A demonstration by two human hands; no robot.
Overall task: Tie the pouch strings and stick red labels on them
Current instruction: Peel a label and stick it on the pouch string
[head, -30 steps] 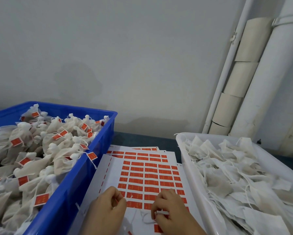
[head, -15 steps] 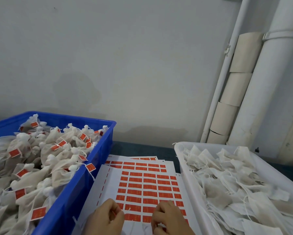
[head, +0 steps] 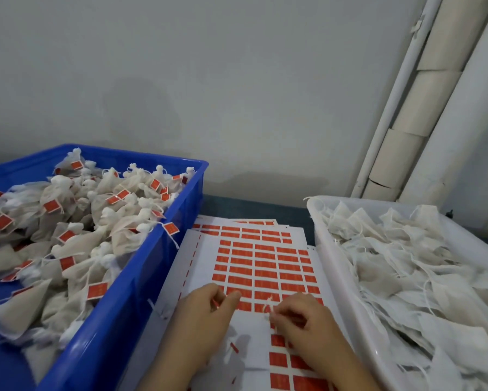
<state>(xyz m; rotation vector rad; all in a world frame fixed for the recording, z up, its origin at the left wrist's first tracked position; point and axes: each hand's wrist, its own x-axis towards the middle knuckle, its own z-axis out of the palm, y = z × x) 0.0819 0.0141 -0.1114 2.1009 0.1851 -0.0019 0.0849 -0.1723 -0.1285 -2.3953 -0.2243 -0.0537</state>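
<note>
Pale print showed on the red stickers of the label sheet (head: 265, 263), but it was too blurred to read. The same went for the tags on the tied pouches (head: 101, 221) heaped in the blue bin (head: 152, 266) on the left. The left hand (head: 206, 320) lay near the bottom edge, knuckles up, with thumb and forefinger pinching a small red label (head: 216, 305) just above the sheet. The right hand (head: 307, 325), close beside it, was curled, its fingertips pinching a white string (head: 268, 303) that stuck up between the two hands. The pouch it belonged to could not be made out. On the right, a white bin (head: 338, 277) held loose untied pouches (head: 406, 266). The sheets lay on a dark blue-grey table (head: 251, 210) against a plain grey wall (head: 237, 94), with white pipes (head: 468, 131) in the far right corner.
</note>
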